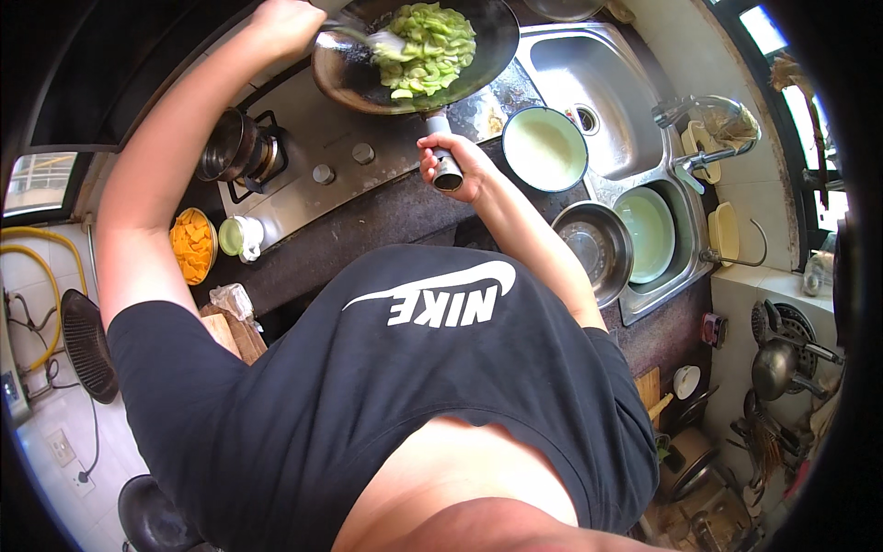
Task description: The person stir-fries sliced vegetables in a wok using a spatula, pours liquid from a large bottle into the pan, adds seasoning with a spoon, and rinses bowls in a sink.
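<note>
A dark wok (pixel 498 46) sits at the top of the head view, partly cut off by the upper edge. Pale green vegetable slices (pixel 430 46) are heaped inside it. My right hand (pixel 464 166) wraps around the wok's grey tubular handle (pixel 438 125). Up at the left, my left hand (pixel 287 23) is closed on a spatula (pixel 386 42), blurred by motion. The spatula's head touches the left side of the heap.
A small pot (pixel 226 147) stands on the left burner. Below it are a bowl of orange chunks (pixel 193 247) and a pale green cup (pixel 241 237). Right of the wok lie a white basin (pixel 544 149), a metal bowl (pixel 593 250) and a sink (pixel 598 92) with a faucet (pixel 708 152).
</note>
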The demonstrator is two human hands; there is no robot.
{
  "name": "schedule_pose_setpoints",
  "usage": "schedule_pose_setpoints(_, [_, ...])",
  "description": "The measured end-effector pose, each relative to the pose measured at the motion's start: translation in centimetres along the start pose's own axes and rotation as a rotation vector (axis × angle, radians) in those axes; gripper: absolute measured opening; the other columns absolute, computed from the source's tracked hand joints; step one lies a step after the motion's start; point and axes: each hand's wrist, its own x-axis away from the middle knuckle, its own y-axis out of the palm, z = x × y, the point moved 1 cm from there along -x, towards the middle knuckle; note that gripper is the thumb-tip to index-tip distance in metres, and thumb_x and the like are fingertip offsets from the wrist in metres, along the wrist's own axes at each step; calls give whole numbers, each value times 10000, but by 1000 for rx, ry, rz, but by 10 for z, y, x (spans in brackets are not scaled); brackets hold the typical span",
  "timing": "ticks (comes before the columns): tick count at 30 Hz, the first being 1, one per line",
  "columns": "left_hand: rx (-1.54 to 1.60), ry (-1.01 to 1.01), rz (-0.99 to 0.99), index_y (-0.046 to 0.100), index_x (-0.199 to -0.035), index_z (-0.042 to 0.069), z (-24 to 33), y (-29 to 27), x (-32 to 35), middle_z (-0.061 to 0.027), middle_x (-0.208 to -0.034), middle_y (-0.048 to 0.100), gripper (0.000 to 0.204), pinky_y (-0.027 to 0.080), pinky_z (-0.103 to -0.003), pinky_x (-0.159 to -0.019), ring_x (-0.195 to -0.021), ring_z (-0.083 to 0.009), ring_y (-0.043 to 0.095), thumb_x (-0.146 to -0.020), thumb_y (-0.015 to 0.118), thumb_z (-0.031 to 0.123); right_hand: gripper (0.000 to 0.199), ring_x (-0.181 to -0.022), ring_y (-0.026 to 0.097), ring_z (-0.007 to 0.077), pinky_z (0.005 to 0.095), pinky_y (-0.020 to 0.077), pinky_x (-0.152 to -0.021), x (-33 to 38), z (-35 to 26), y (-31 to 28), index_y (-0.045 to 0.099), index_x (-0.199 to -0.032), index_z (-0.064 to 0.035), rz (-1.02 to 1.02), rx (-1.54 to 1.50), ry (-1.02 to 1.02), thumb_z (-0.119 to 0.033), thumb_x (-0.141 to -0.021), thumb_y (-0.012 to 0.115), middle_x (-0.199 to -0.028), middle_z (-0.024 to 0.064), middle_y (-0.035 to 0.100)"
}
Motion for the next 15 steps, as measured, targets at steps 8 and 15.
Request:
schedule_pose_setpoints(8, [-79,-145,-36,501,-1043,122,-11,75,-15,-93,-760,578,298,487,-328,-547,-675,-232,598,-748,469,95,92,-454,458,89,224,406,-409,3,1,8,431,-725,-40,60,34,-54,-65,-737,519,-573,14,466])
schedule_pose_setpoints(15, [-57,-81,193,415,-1187,184,17,57,-6,-95,-766,552,463,485,-309,-553,-659,-218,586,-743,449,56,94,-457,463,77,213,405,-405,1,4,3,433,-715,-37,14,42,-67,-63,-736,521,-579,11,472])
